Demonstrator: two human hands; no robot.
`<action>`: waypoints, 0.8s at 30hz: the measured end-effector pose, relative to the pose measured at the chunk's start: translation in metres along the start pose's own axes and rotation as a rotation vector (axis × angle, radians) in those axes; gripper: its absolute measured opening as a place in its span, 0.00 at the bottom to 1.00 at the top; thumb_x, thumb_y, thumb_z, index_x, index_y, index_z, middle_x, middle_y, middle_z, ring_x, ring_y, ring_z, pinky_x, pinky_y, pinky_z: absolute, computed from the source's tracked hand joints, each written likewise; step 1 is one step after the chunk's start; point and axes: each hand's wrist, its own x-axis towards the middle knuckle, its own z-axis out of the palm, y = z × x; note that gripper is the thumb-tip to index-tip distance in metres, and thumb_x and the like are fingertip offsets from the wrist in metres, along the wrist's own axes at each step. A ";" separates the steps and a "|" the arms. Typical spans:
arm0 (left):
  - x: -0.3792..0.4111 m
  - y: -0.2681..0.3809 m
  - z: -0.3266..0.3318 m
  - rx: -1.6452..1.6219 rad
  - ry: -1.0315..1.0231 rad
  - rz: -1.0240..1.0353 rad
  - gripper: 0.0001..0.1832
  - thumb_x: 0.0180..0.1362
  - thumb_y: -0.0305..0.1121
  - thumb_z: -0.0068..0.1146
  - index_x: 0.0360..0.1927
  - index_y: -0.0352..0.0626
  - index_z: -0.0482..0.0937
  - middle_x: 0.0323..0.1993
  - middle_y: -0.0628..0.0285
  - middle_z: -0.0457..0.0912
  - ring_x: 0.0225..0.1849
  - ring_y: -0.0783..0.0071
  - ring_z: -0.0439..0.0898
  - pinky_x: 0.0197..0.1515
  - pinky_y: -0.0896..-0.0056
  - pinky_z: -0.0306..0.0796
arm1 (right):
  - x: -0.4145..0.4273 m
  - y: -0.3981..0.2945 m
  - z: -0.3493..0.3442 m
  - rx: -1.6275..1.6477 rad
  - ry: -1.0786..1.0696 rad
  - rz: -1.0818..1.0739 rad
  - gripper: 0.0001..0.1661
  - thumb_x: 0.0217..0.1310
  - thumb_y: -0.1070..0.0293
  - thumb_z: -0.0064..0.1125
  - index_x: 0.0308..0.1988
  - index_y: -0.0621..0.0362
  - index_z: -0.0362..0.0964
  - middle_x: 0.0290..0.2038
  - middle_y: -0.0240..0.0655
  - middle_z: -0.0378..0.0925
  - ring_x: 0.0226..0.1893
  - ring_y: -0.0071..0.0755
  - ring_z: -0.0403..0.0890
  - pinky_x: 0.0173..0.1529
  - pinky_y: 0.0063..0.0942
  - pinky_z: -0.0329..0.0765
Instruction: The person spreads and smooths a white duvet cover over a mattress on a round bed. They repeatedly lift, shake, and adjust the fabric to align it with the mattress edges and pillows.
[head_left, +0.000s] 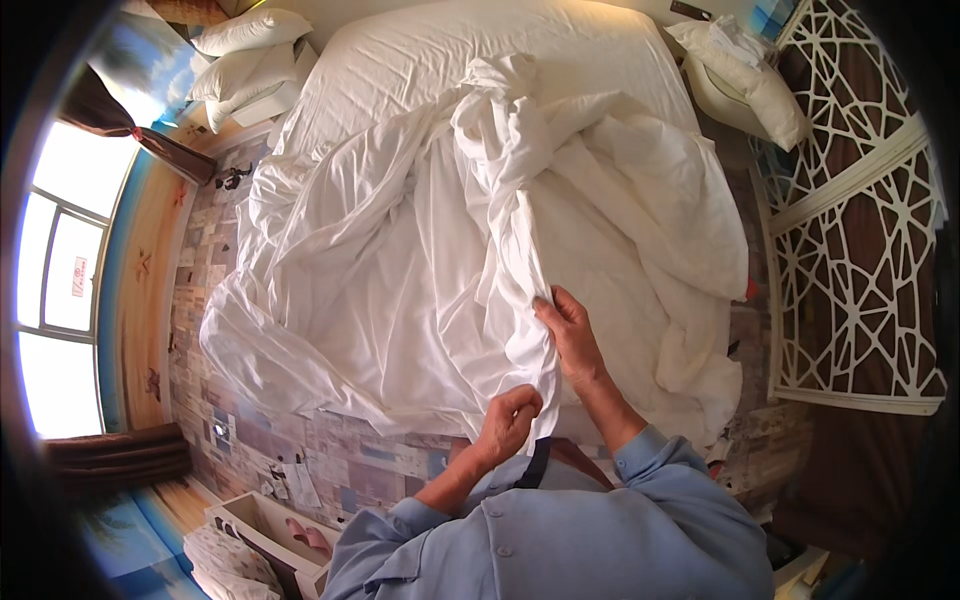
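A large white bed cover lies rumpled over the near half of the bed, its sides bunched in folds. My right hand pinches the edge of a gathered strip of this cloth, thumb on top. Closer to my body, my left hand is closed on the same strip, which hangs down in front of my waist. A knotted-looking heap of cloth rises mid-bed. Beyond it, a wrinkled white fitted sheet covers the mattress. What lies under the folds is hidden.
Pillows are stacked on a stand at the far left; another pillow rests on the far-right nightstand. A white lattice screen stands at right. Slippers lie in a white open box at lower left, near papers on the floor.
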 end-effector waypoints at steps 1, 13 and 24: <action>-0.006 -0.001 0.000 -0.034 0.098 -0.016 0.05 0.54 0.18 0.44 0.28 0.35 0.72 0.24 0.66 0.72 0.29 0.78 0.72 0.33 0.77 0.67 | 0.003 -0.008 0.008 -0.062 -0.039 -0.054 0.09 0.66 0.63 0.54 0.32 0.53 0.69 0.23 0.16 0.62 0.23 0.09 0.57 0.25 0.15 0.56; 0.037 0.010 -0.097 -0.020 0.270 -0.355 0.24 0.64 0.39 0.54 0.59 0.39 0.64 0.34 0.61 0.81 0.34 0.79 0.77 0.31 0.75 0.71 | -0.073 0.051 0.060 -0.606 -0.676 -0.161 0.10 0.62 0.67 0.56 0.43 0.58 0.69 0.32 0.50 0.77 0.36 0.59 0.78 0.37 0.42 0.73; 0.032 0.017 -0.076 -0.201 0.255 -0.226 0.09 0.65 0.28 0.49 0.44 0.37 0.79 0.33 0.72 0.80 0.37 0.87 0.72 0.39 0.80 0.68 | -0.045 0.067 -0.003 -0.377 -0.748 0.250 0.19 0.61 0.67 0.55 0.52 0.53 0.71 0.38 0.30 0.77 0.40 0.22 0.74 0.48 0.25 0.72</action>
